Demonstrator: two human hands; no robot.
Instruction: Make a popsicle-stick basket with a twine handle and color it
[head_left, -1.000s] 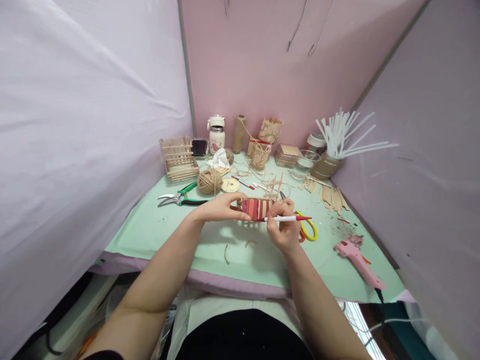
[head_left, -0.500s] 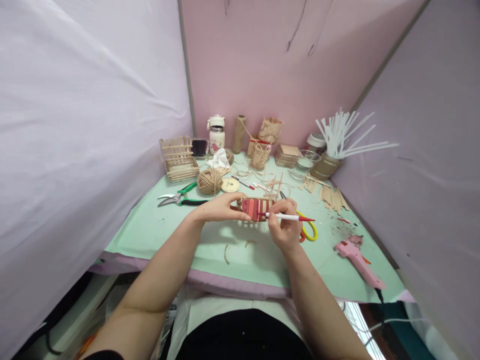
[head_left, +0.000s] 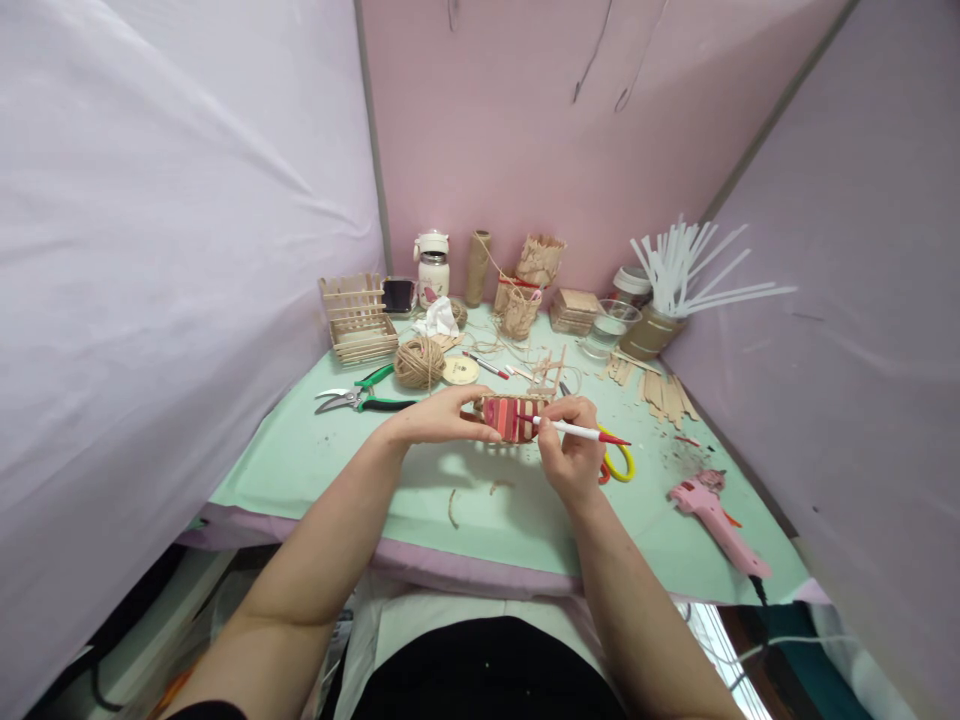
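Table (head_left: pixel 300 470): mint-green top; a few twine scraps lie by its near edge.
Glue gun (head_left: pixel 718 518): pink, lying flat at the near right corner, apart from the work.
Right hand (head_left: pixel 571 458): fingers closed on a marker (head_left: pixel 581 432) in a writing grip, its tip laid against the panel's right end.
Left hand (head_left: pixel 439 418): pinches the stick panel (head_left: pixel 508 416) from its left end, seemingly to steady it against the tip.
Stick panel: part-reddened, held just above the table's middle, face turned towards the person.
Scissors (head_left: pixel 621 463): yellow-handled, just right of the right hand.
Shears (head_left: pixel 361 399): green-handled, towards the left edge.
Twine ball (head_left: pixel 420 361): beyond the left hand.
Far edge: stick crate (head_left: pixel 360 318) at left, jar of white rods (head_left: pixel 679 275) in the right corner.
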